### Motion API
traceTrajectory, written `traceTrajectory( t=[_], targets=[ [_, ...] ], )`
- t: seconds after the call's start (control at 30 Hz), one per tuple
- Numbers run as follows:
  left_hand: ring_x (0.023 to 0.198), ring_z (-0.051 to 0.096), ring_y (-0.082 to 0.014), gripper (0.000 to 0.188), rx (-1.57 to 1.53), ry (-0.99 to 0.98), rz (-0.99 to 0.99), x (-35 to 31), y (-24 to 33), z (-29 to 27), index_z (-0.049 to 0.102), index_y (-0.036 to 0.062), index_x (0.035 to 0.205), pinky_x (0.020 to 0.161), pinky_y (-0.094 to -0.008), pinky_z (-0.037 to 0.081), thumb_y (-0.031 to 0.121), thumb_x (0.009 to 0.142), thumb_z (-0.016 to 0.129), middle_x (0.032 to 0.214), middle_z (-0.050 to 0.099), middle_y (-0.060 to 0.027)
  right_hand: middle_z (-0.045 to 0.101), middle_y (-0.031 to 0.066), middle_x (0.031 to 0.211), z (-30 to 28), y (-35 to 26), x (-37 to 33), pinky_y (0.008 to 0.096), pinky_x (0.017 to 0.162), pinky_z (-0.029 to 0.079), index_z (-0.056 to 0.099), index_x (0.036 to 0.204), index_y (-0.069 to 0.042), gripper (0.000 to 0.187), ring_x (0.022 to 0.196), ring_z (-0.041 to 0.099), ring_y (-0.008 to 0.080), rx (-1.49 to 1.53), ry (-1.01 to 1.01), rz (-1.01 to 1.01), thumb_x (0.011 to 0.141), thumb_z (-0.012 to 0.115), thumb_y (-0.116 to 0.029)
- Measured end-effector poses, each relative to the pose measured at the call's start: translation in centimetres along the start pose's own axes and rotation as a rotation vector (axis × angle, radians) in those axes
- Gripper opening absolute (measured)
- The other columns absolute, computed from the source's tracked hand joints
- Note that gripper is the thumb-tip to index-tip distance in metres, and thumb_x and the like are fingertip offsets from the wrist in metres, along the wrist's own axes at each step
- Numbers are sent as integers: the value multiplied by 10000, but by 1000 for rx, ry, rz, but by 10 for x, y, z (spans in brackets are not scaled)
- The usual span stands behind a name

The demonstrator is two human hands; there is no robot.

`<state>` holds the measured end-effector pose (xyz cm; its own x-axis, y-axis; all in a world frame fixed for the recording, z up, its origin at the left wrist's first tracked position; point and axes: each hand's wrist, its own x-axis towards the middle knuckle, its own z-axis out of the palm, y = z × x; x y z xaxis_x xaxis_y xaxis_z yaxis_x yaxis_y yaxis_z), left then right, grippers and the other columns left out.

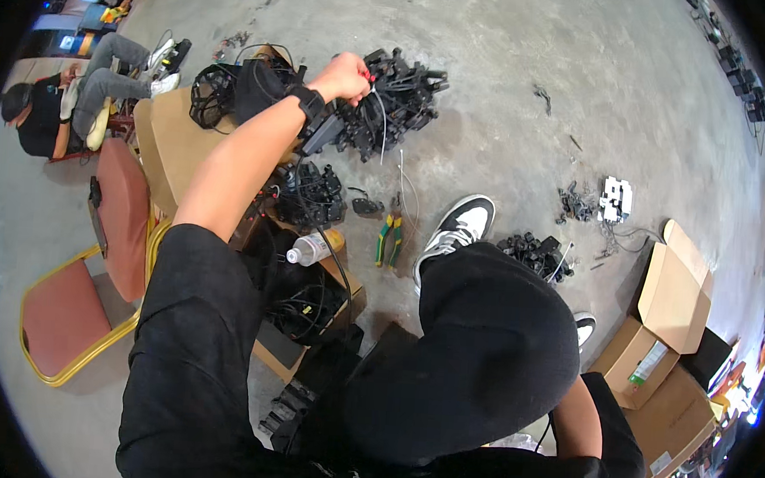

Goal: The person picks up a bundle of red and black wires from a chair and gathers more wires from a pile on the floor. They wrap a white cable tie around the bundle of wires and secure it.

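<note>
My left hand (347, 77), with a black watch on its wrist, reaches over a heap of black adapters and cables (399, 104) on the floor. Its fingers are closed at the heap's near-left side. From them hangs a thin white strip (383, 127) that looks like a cable tie, with a small red bit beside the fingertips. My right forearm (580, 419) shows beside my knee; the hand itself is hidden behind my leg. Green-and-yellow-handled pliers (388, 241) lie on the floor between the heap and my shoe, beside another thin white strip (410, 188).
A box of cables (348, 300) with a bottle (310, 248) on top stands at left, near a red chair (71, 316). Black parts (535, 255) and a white piece (615, 201) lie right of my shoe. Cardboard boxes (656, 343) stand right; a person (44, 122) sits far left.
</note>
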<state>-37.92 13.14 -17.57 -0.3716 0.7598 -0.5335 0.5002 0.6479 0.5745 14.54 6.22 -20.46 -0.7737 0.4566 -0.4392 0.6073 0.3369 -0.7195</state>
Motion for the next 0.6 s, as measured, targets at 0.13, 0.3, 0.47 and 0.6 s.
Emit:
traceTrajectory(
  t=[0.13,0.3,0.47,0.6],
  targets=[
    [463,590,-178,99,64,-18,-93,-10,-40,-6,569,-63,725,409,-297,452,-40,634,598,548,575,-103,509,115,1023,4,4,1,391,735,476,559,1051,-68,298,850,584,331,-8,5,-16,764,548,-146],
    [482,604,-188,154,154,187,-285,-22,-116,2,583,-71,796,422,-311,478,-58,643,579,598,591,-124,505,117,1041,7,1,8,402,760,469,525,1083,-80,324,871,578,336,-24,-43,56,768,538,-154],
    [1139,356,-410,484,563,572,-189,-60,-74,46,458,4,1101,928,-497,313,208,698,633,1173,375,-226,577,78,947,23,20,-6,303,741,470,540,1054,-16,396,827,559,193,370,84,166,919,358,-341],
    [858,529,-348,315,393,623,269,-91,-48,95,531,19,962,754,-414,428,172,697,603,905,532,-183,578,77,947,26,17,9,301,742,470,538,1053,-16,398,829,558,191,450,116,180,922,354,-343]
  ],
)
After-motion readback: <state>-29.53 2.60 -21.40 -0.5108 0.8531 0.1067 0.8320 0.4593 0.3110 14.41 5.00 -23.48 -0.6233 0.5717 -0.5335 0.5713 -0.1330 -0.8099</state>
